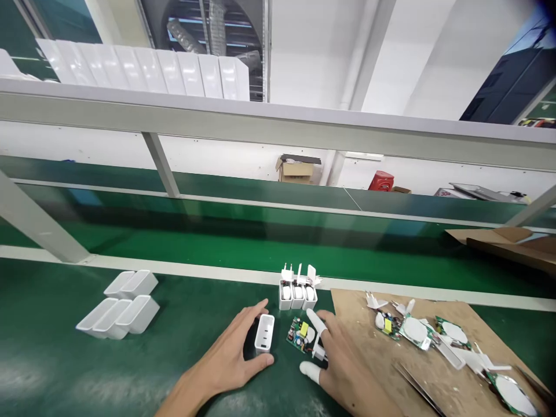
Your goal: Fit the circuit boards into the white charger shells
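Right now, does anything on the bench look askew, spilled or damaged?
Nothing looks spilled or clearly damaged. The boards on the cardboard look a little askew: they lie at mixed angles, while the cases at left sit in rows.

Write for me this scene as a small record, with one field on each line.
Left hand: curved around an upright white casing; contact unclear
Right hand: thumb and index finger spread, in white finger covers, beside a circuit board
Beyond the hands: three filled casings in a row
Far left: five more casings
Right side: brown sheet with several boards and tweezers
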The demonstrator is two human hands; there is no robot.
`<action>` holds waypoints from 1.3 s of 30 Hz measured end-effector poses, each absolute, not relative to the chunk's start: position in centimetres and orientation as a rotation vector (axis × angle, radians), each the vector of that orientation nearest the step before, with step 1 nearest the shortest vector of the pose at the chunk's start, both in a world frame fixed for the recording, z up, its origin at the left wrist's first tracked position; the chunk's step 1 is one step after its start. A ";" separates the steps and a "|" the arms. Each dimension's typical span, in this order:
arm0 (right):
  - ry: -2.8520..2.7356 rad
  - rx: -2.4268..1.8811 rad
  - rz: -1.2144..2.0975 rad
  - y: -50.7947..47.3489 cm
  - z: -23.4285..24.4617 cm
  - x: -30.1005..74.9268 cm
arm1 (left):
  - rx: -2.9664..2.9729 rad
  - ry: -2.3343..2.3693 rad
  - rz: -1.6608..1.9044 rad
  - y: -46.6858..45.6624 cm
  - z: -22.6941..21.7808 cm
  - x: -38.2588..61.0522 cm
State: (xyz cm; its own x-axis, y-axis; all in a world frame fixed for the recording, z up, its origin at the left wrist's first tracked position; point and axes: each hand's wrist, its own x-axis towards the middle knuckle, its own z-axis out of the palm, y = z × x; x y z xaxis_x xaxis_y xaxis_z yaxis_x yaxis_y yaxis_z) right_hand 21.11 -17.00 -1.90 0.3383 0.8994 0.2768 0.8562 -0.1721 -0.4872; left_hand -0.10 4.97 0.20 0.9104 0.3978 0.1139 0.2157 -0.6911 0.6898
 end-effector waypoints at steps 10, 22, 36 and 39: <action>-1.464 -1.758 -0.042 -15.6 0.8 19.3 | 2.287 0.512 0.287 4.4 0.3 0.4; -1.673 -1.689 -0.348 -15.6 1.9 17.2 | 2.286 0.268 0.544 3.0 0.1 1.3; -1.631 -1.652 -0.408 -15.4 2.2 17.3 | 2.263 0.228 0.548 3.0 -0.1 1.4; -1.630 -1.635 -0.446 -15.3 2.3 17.2 | 2.266 0.233 0.540 3.1 -0.2 1.4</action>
State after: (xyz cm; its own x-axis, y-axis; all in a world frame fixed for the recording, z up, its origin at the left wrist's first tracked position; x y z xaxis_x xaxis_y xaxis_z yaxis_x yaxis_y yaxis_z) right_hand 17.23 -15.33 2.30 0.1200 0.6864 0.7172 0.9560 0.1150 -0.2700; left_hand 1.35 3.15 -0.18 0.8928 0.3291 0.3075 -0.0021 -0.6797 0.7335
